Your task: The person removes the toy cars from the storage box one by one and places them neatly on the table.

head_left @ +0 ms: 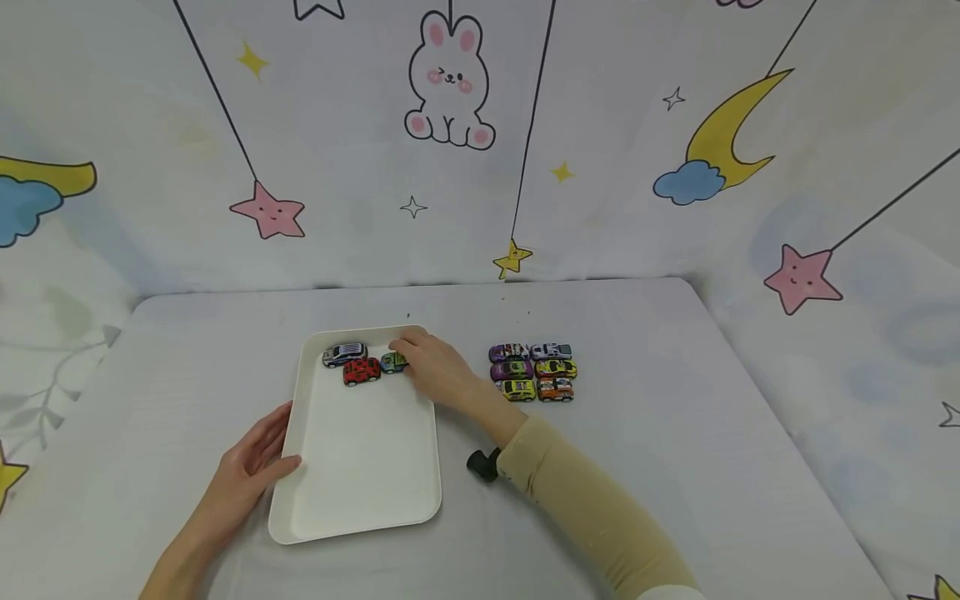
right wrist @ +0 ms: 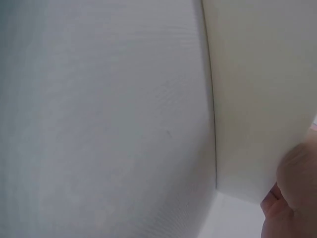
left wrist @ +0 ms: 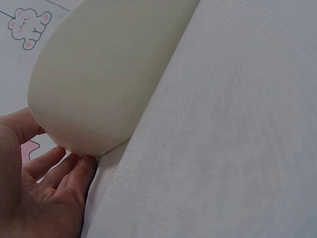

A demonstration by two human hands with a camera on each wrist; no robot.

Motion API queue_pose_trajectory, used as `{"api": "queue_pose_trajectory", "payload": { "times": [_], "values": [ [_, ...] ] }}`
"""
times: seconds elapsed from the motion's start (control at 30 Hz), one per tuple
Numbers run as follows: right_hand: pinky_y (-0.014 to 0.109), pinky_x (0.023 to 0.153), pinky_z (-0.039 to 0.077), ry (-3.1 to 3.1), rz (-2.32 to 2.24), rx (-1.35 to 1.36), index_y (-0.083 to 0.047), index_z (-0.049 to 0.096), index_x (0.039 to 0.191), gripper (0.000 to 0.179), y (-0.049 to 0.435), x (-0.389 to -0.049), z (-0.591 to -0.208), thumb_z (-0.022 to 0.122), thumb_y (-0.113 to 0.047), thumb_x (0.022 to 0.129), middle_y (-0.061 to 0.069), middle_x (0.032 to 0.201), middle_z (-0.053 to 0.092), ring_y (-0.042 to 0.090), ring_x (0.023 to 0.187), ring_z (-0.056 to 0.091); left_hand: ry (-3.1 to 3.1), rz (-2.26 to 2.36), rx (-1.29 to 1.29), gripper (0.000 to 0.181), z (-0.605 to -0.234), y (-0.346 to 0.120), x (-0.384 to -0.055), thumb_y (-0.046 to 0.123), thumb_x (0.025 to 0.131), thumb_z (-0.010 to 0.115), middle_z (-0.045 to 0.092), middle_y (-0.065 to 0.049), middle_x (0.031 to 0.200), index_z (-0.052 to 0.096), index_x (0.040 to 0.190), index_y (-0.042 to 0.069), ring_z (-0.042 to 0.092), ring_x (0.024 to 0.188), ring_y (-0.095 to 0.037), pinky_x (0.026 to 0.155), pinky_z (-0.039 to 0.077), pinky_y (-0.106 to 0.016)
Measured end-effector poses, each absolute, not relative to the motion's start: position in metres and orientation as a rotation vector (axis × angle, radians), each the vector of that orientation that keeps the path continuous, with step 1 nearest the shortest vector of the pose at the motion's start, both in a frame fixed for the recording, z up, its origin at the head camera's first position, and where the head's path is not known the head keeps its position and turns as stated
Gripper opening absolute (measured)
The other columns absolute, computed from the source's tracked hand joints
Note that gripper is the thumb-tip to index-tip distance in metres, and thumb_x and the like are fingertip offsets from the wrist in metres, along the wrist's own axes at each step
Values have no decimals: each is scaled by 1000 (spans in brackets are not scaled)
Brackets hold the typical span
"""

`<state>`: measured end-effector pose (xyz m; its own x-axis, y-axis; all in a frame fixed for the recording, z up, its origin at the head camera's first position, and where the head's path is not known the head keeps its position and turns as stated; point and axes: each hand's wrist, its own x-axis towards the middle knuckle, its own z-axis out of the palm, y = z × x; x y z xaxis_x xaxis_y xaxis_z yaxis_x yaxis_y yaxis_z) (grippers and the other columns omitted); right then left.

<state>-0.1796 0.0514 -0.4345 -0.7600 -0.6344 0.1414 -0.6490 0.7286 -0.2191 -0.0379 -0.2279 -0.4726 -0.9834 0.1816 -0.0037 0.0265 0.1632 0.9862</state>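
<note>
A white tray (head_left: pixel 363 458) lies on the table, seen from its outer side in the left wrist view. My left hand (head_left: pixel 251 462) grips its left wall, thumb over the rim and fingers outside. At the tray's far right corner, my right hand (head_left: pixel 442 367) reaches over the rim, its fingers around a green toy car (head_left: pixel 392 362) that they partly cover. Beside that car sit a red toy car (head_left: pixel 362 371) and a silver-and-black toy car (head_left: pixel 344 354). In the right wrist view, the tray wall (right wrist: pixel 257 99) hides the fingertips.
Right of the tray, several toy cars stand in two columns, among them a purple car (head_left: pixel 512 371), a yellow car (head_left: pixel 556 368) and an orange car (head_left: pixel 556 389). A small black object (head_left: pixel 482 465) shows by the right wrist. A patterned cloth (head_left: pixel 600 100) hangs behind the table.
</note>
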Motion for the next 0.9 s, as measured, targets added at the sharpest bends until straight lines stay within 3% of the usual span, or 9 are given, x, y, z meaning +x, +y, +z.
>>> {"api": "queue_pose_trajectory", "payload": {
  "times": [0.3, 0.43, 0.57, 0.77, 0.9],
  "values": [
    [31, 107, 49, -2845, 491, 1065, -8, 62, 131, 36, 55, -179, -437, 67, -7, 96, 8, 133, 60, 21, 125, 58, 2306, 1940, 215, 69, -472, -226, -37, 2, 97, 62, 33, -6, 162, 28, 157, 6, 40, 129, 18, 101, 38, -1],
    [30, 107, 50, -2831, 517, 1071, -8, 62, 131, 35, 54, -178, -438, 66, -7, 96, 8, 132, 61, 20, 125, 58, 2319, 1930, 204, 69, -471, -226, -36, 3, 97, 62, 31, -11, 162, 28, 157, 6, 40, 129, 18, 100, 37, -1],
    [31, 107, 50, -2812, 535, 1078, -7, 62, 131, 35, 54, -177, -437, 66, -7, 96, 8, 132, 61, 21, 125, 58, 2312, 1927, 193, 69, -471, -227, -36, 4, 98, 62, 32, -7, 162, 27, 157, 7, 40, 129, 18, 101, 37, -1],
    [32, 107, 50, -2751, 577, 1105, -6, 62, 130, 34, 58, -177, -438, 65, -7, 97, 9, 132, 61, 22, 124, 59, 2307, 1920, 170, 70, -471, -227, -36, 5, 98, 63, 29, -9, 163, 26, 158, 8, 39, 128, 20, 100, 37, 0],
    [32, 110, 48, -2684, 585, 1120, -5, 63, 130, 33, 62, -178, -442, 65, -6, 97, 9, 132, 62, 23, 126, 58, 2304, 1924, 182, 70, -472, -227, -37, 5, 98, 63, 32, -3, 162, 27, 158, 8, 39, 129, 19, 101, 37, 0]
  ]
}}
